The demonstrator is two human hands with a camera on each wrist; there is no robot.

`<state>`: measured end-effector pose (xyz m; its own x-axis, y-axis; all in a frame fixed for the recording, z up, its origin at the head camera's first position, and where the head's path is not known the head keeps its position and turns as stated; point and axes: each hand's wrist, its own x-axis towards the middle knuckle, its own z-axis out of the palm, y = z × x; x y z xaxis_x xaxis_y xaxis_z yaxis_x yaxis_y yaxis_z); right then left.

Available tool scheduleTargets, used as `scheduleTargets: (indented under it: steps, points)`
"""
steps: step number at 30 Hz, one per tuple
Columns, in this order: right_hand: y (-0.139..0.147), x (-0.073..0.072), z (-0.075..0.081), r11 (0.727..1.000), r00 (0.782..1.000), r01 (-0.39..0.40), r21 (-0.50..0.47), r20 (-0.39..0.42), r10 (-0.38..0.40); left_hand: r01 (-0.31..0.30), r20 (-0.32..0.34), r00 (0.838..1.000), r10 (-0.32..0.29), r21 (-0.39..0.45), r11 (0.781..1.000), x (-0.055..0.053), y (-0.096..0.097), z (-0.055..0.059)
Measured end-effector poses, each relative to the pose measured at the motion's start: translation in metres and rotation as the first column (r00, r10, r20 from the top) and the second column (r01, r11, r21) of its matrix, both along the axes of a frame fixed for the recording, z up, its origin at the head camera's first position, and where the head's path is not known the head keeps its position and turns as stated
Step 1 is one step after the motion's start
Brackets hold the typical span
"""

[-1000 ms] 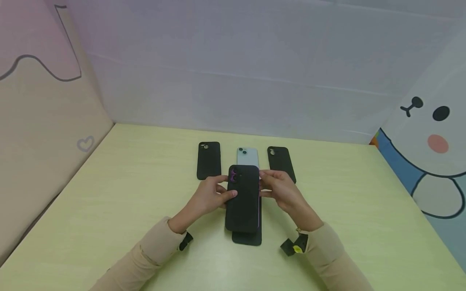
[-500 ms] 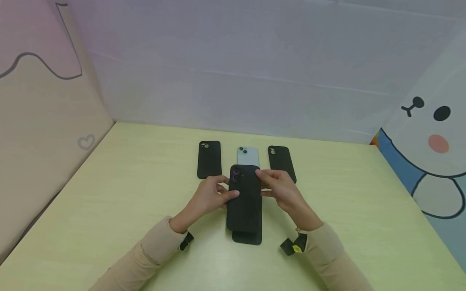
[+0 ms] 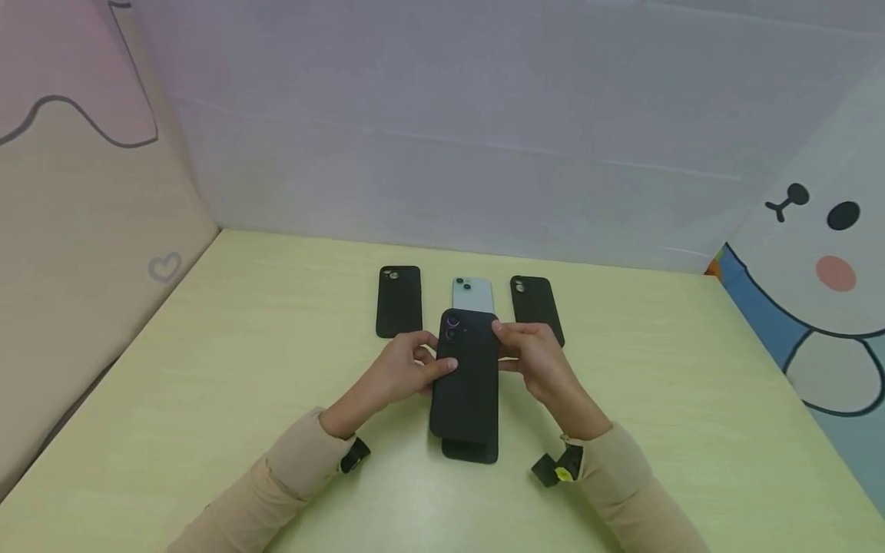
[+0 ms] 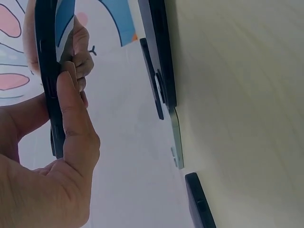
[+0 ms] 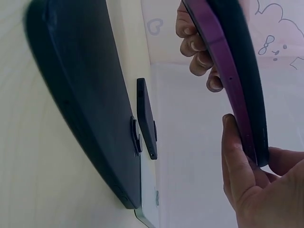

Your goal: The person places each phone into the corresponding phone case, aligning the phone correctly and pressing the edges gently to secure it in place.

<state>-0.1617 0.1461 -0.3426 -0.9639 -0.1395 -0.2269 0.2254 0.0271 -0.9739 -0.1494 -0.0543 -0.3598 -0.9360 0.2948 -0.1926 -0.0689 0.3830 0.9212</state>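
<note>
I counted, from where I stood, one left hand (image 3: 406, 369), one right hand (image 3: 538, 357), two sleeves (image 3: 290, 470), one purple-edged phone (image 5: 227, 71), one black case (image 5: 248, 71), one pale phone (image 3: 473, 296), three other black phone-shaped pieces (image 3: 399, 303) and one table (image 3: 207, 415).

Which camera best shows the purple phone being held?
The right wrist view: there the purple phone shows its long side beside the black case. The head view shows mainly the case's back and the lenses; the left wrist view, part of the reflective screen.

Pale yellow table (image 3: 263, 330); lilac-grey back wall (image 3: 442, 138); cartoon-printed side walls (image 3: 830, 330).
</note>
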Motion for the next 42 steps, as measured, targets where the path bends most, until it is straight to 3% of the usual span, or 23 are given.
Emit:
scheduleTargets:
  steps: [7, 11, 16, 19, 21, 30, 42]
  points:
    - [0.001, 0.0, 0.004, 0.996, 0.998, 0.061, -0.068, -0.003, -0.061, 0.035, 0.006, 0.999, -0.035, 0.06, 0.998, -0.001, 0.0, 0.002]
    - [0.002, 0.0, 0.006, 0.989, 0.994, 0.108, -0.103, -0.002, -0.109, 0.113, 0.039, 0.993, -0.116, 0.061, 0.992, -0.002, -0.003, 0.003]
    - [0.006, -0.002, 0.009, 0.968, 0.984, 0.179, -0.179, 0.014, -0.179, 0.248, 0.1, 0.961, -0.259, 0.105, 0.963, -0.002, -0.008, 0.005]
    - [0.009, -0.004, 0.011, 0.957, 0.981, 0.194, -0.217, 0.016, -0.195, 0.288, 0.127, 0.944, -0.306, 0.143, 0.947, -0.003, -0.01, 0.007]
    - [0.009, -0.005, 0.011, 0.954, 0.981, 0.194, -0.228, 0.016, -0.196, 0.292, 0.14, 0.939, -0.313, 0.152, 0.944, -0.003, -0.011, 0.008]
    - [0.01, -0.005, 0.01, 0.954, 0.985, 0.17, -0.246, 0.027, -0.169, 0.279, 0.113, 0.951, -0.288, 0.092, 0.956, -0.001, -0.013, 0.012]
    - [0.012, -0.005, 0.01, 0.986, 0.996, 0.089, -0.143, 0.002, -0.089, 0.272, 0.085, 0.958, -0.274, 0.034, 0.962, -0.001, -0.019, 0.016]
